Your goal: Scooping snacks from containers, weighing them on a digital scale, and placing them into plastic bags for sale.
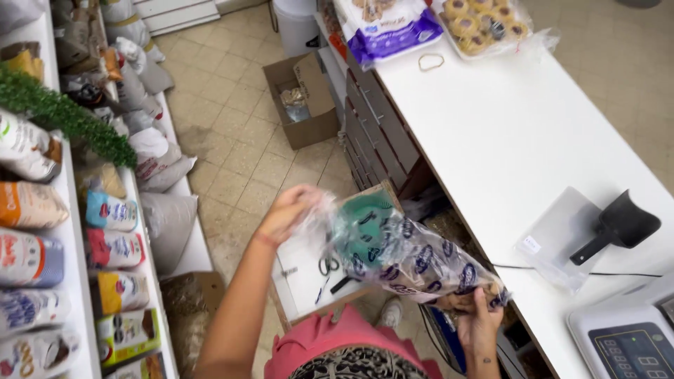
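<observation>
Holding a clear printed plastic bag (pixel 404 256) in the air between both hands, above an open drawer (pixel 309 270) at the near edge of the white counter (pixel 519 133). Left hand (pixel 288 210) pinches the bag's gathered mouth; right hand (pixel 477 316) cups and grips its bottom end, where some brownish contents sit. Bag tilts, mouth end higher. Mouth looks gathered but not tied; a rubber band (pixel 430 62) lies unused near the counter's far edge, beside a tray of cookies (pixel 484 24). Black scoop (pixel 618 224) rests on the counter by the scale (pixel 625 337). Scissors (pixel 328 264) lie in the drawer.
</observation>
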